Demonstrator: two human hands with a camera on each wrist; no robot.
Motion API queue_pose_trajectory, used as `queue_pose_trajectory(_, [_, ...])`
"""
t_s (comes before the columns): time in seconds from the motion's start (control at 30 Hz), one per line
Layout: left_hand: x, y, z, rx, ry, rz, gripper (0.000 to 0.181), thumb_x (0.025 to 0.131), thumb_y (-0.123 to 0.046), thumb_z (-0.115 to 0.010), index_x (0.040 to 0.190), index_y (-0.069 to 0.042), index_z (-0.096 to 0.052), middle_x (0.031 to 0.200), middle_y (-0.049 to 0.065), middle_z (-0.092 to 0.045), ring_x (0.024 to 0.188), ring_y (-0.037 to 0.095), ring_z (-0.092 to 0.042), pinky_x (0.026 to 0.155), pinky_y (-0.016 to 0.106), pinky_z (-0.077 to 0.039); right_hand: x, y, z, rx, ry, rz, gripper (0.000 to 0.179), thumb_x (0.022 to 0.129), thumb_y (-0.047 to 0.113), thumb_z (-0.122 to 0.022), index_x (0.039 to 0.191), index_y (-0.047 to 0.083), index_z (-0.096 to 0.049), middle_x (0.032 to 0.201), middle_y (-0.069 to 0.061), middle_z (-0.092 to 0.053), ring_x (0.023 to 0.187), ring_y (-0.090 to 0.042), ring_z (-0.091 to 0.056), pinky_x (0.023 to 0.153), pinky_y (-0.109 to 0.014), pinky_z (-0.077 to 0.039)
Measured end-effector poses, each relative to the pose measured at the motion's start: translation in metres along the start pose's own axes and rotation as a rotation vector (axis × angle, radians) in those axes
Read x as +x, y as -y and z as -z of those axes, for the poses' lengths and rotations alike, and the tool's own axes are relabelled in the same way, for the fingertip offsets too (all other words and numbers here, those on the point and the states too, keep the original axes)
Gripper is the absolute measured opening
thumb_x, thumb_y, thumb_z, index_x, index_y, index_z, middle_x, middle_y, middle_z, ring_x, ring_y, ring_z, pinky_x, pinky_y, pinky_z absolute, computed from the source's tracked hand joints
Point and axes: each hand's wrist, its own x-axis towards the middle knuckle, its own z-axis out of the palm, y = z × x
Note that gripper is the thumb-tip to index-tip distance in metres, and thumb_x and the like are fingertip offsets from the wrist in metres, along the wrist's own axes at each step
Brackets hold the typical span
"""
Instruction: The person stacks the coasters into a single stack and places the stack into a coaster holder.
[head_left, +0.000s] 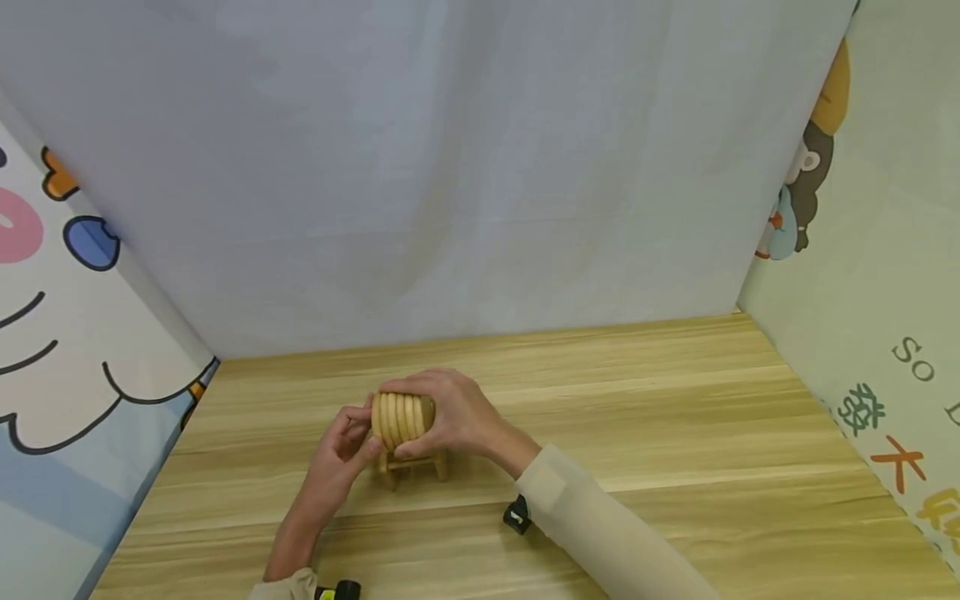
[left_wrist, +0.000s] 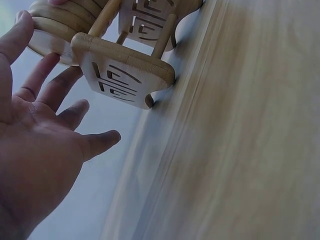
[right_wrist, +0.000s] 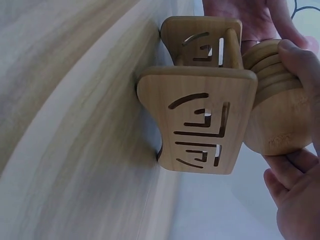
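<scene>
A stack of several round wooden coasters (head_left: 397, 418), turned on its side, sits over a small wooden coaster rack (head_left: 414, 463). My right hand (head_left: 465, 414) grips the stack from the right, thumb in front and fingers over the top. At the opposite end, my left hand (left_wrist: 42, 130) touches the last coaster with its thumb and fingertips, the other fingers spread out. Slotted cut-outs mark the rack's side panel (right_wrist: 200, 122), and thin round bars join the two panels. The rack's feet stand on the wooden table (head_left: 675, 400).
A small black object (head_left: 517, 515) lies on the table beside the right sleeve. Near the left cuff is a black and yellow object (head_left: 345, 591). A pale curtain (head_left: 465, 167) hangs behind the table, with printed panels on both sides.
</scene>
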Motion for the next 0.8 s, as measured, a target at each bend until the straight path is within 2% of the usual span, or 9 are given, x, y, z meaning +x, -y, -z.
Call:
queue_pose_trajectory(0.1, [-0.0012,0.0014,0.0009,0.000,0.008,0.003,0.026,0.106,-0.004,-0.052,0.129,0.005,-0.044,0.156,0.011,-0.046,0.143,0.001,-0.040,0.104,0.019,-0.045,0.0014,-0.0003,-0.0007,-0.022,0.009,0.011,0.080,0.069,0.046,-0.094,0.140,0.029,-0.063,0.133,0.010,-0.068,0.122,-0.011,-0.062,0.110,-0.036,-0.045])
queue_pose_trajectory(0.2, [-0.0021,0.0031,0.0017,-0.008,0.019,-0.002,0.027,0.106,-0.003,-0.052,0.130,0.005,-0.043,0.147,0.002,-0.056,0.134,0.004,-0.052,0.100,0.023,-0.050,0.0021,-0.0007,-0.0016,-0.034,0.014,0.019,0.080,0.068,0.047,-0.094,0.140,0.028,-0.064,0.133,0.011,-0.068,0.121,-0.010,-0.062,0.111,-0.036,-0.043])
queue_pose_trajectory(0.3, [-0.0026,0.0042,0.0021,-0.019,0.026,-0.007,0.027,0.106,-0.002,-0.051,0.131,0.005,-0.043,0.137,-0.004,-0.063,0.128,0.008,-0.058,0.096,0.025,-0.053,0.0023,-0.0016,-0.0024,-0.037,0.009,0.028,0.079,0.068,0.047,-0.094,0.140,0.028,-0.064,0.132,0.011,-0.069,0.120,-0.010,-0.063,0.109,-0.034,-0.045])
queue_pose_trajectory(0.47, [-0.0024,0.0047,0.0014,-0.036,0.029,-0.011,0.027,0.106,-0.002,-0.050,0.131,0.004,-0.043,0.136,-0.004,-0.062,0.132,0.008,-0.054,0.099,0.023,-0.051,0.0022,-0.0023,-0.0027,-0.036,0.003,0.034,0.079,0.069,0.046,-0.094,0.140,0.028,-0.064,0.131,0.010,-0.069,0.120,-0.009,-0.064,0.107,-0.033,-0.046])
queue_pose_trajectory(0.6, [-0.0033,0.0050,-0.0001,-0.022,0.016,-0.012,0.028,0.106,-0.002,-0.051,0.132,0.005,-0.044,0.143,-0.002,-0.056,0.138,0.006,-0.047,0.103,0.020,-0.047,0.0023,-0.0028,-0.0029,-0.027,0.013,0.025,0.078,0.070,0.045,-0.094,0.140,0.028,-0.064,0.131,0.010,-0.069,0.119,-0.009,-0.064,0.106,-0.033,-0.048])
queue_pose_trajectory(0.8, [-0.0039,0.0048,-0.0021,0.021,-0.023,0.007,0.029,0.106,-0.004,-0.053,0.133,0.005,-0.048,0.160,0.013,-0.036,0.140,0.001,-0.041,0.108,0.015,-0.040,0.0020,-0.0051,-0.0042,0.019,0.018,0.000,0.078,0.070,0.044,-0.093,0.140,0.030,-0.063,0.132,0.011,-0.068,0.119,-0.008,-0.063,0.103,-0.032,-0.050])
